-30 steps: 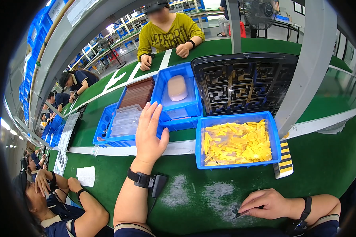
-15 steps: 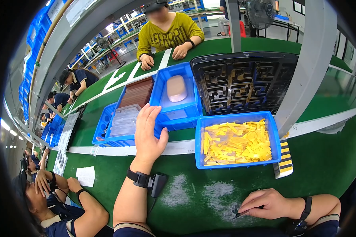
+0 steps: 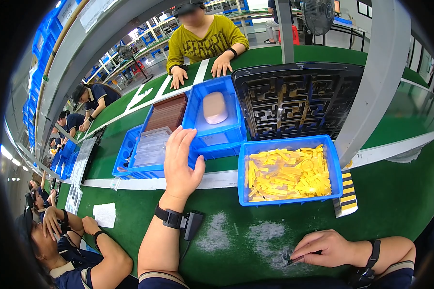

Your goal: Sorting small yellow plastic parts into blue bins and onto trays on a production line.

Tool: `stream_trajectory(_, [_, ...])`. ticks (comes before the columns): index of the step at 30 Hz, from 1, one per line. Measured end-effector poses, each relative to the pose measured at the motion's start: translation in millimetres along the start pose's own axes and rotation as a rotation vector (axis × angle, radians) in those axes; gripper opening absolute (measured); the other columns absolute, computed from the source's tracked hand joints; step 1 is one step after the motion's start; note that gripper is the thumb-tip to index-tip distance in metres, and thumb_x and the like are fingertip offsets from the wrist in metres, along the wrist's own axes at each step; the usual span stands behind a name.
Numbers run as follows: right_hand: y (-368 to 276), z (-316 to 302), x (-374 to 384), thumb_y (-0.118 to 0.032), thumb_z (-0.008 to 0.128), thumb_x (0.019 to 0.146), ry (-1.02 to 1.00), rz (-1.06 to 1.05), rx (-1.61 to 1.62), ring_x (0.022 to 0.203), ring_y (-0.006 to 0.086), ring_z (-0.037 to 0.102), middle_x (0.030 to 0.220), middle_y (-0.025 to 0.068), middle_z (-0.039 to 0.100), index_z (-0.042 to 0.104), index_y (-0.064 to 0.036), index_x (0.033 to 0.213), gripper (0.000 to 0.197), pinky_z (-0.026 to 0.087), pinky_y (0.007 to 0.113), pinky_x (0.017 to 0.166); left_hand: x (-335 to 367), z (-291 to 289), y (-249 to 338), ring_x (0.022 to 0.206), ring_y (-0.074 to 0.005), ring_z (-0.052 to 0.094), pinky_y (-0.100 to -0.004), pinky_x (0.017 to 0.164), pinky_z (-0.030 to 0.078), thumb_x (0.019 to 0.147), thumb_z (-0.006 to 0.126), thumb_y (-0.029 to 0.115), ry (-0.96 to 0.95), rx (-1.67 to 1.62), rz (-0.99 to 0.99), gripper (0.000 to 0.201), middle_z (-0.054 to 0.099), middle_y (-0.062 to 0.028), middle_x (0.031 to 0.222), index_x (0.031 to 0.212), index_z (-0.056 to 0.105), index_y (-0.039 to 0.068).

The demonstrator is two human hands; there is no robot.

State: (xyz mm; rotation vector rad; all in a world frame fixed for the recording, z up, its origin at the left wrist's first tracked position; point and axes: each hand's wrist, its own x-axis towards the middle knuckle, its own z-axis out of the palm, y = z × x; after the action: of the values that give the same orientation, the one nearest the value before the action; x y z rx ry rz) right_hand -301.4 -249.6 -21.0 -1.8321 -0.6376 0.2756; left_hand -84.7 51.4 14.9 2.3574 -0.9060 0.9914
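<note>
My left hand (image 3: pixel 182 166) is stretched out, fingers fairly straight, its fingertips at the near left edge of a blue bin (image 3: pixel 216 139) with a beige rounded block (image 3: pixel 215 108) in it. Nothing shows in that palm. Low on the right, my right hand (image 3: pixel 324 248) rests on the green tabletop (image 3: pixel 217 262) with fingers pinched round a small thin dark piece (image 3: pixel 295 260), too small to name. Pale scuffed patches (image 3: pixel 267 232) mark the table beside it. Beyond, a blue bin (image 3: pixel 290 203) holds many yellow strips (image 3: pixel 289 173).
Left of my left hand stand bins with brown stacked plates (image 3: pixel 168 113) and clear plastic pieces (image 3: pixel 152 147). A black moulded tray (image 3: pixel 299 101) leans behind the yellow strips, near a grey post (image 3: pixel 378 82). One co-worker (image 3: pixel 205 41) stands opposite; another (image 3: pixel 82 241) sits close on my left.
My two hands have stayed put. The co-worker opposite has spread and shifted their hands on the far table. Far left, a distant person's arm is raised higher.
</note>
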Motion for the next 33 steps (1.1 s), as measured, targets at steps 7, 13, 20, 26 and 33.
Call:
stream_trajectory(7, [-1.4,-0.6,0.4,-0.005,0.066,0.078,0.002,0.004,0.004,0.082,0.0195,0.065,0.093,0.0036,0.067,0.071,-0.0121,0.098,0.021,0.053,0.029,0.07,0.7,-0.9,2.1,0.128,-0.0372,0.039,-0.0449,0.107,0.031,0.067,0.06,-0.002,-0.045,0.031,-0.004,0.062,0.048,-0.0166,0.132,0.129,0.048,0.003])
stream_trajectory(13, [-1.1,-1.1,1.2,-0.005,0.066,0.078,0.0,-0.001,-0.002,0.082,0.0196,0.065,0.093,0.0035,0.067,0.071,-0.0117,0.097,0.021,0.053,0.03,0.07,0.7,0.1,0.8,0.132,-0.0368,0.035,-0.0438,0.109,0.029,0.069,0.061,-0.003,-0.082,0.032,-0.016,0.068,0.043,-0.0169,0.138,0.134,0.043,0.003])
stream_trajectory(20, [-0.9,-0.8,0.3,-0.005,0.066,0.078,-0.005,0.009,-0.006,0.082,0.0196,0.065,0.093,0.0037,0.067,0.071,-0.0118,0.098,0.021,0.053,0.03,0.07,1.5,-1.3,3.0,0.131,-0.0366,0.036,-0.0438,0.108,0.03,0.068,0.061,-0.003,-0.086,0.042,-0.019,0.068,0.044,-0.0167,0.136,0.133,0.043,0.003])
stream_trajectory(26, [-0.5,-0.8,0.6,-0.006,0.067,0.078,0.0,0.003,0.0,0.082,0.0196,0.065,0.093,0.0039,0.067,0.071,-0.0118,0.098,0.021,0.053,0.029,0.069,-0.6,0.4,-0.8,0.127,-0.0366,0.041,-0.0443,0.106,0.032,0.066,0.062,-0.001,-0.023,-0.012,-0.037,0.057,0.051,-0.0169,0.126,0.122,0.051,0.003])
stream_trajectory(33, [-1.3,-1.1,0.3,-0.006,0.067,0.079,-0.003,0.005,-0.005,0.082,0.0198,0.065,0.094,0.004,0.067,0.071,-0.0116,0.098,0.02,0.053,0.029,0.07,-0.9,0.6,-1.7,0.121,-0.0375,0.045,-0.046,0.103,0.034,0.067,0.062,0.004,0.02,-0.009,-0.017,0.046,0.054,-0.0166,0.116,0.112,0.055,0.003])
